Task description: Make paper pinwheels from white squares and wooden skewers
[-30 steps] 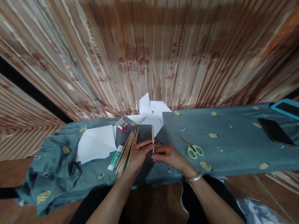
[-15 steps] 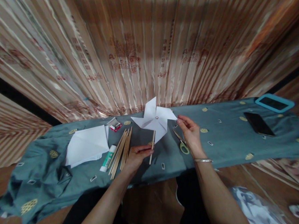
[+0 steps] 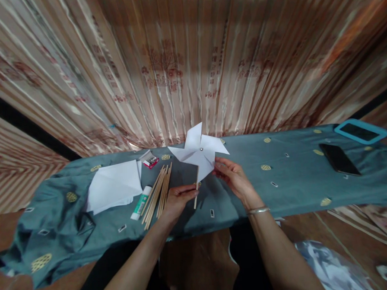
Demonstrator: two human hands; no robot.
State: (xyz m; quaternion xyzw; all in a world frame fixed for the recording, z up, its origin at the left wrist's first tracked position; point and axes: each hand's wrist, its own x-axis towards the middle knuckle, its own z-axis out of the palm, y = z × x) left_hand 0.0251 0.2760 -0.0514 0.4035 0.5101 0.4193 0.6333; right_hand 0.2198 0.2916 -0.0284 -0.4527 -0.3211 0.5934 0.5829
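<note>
In the head view, the left hand (image 3: 178, 200) pinches a wooden stick (image 3: 196, 192), whose top end hides behind the white paper pinwheel (image 3: 198, 154) at its 12 o'clock. The right hand (image 3: 234, 179) seems to grip the pinwheel's lower blade, fingertips partly hidden. Loose sticks (image 3: 157, 194) lie at 9 o'clock on the cloth-covered table (image 3: 296, 183).

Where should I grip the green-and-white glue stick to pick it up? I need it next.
Pinch the green-and-white glue stick across the middle of its tube, coming from above. It lies flat on the blue-grey cloth, with the bundle of wooden sticks close along its right, so fingers fit best over the top and left side.
</note>
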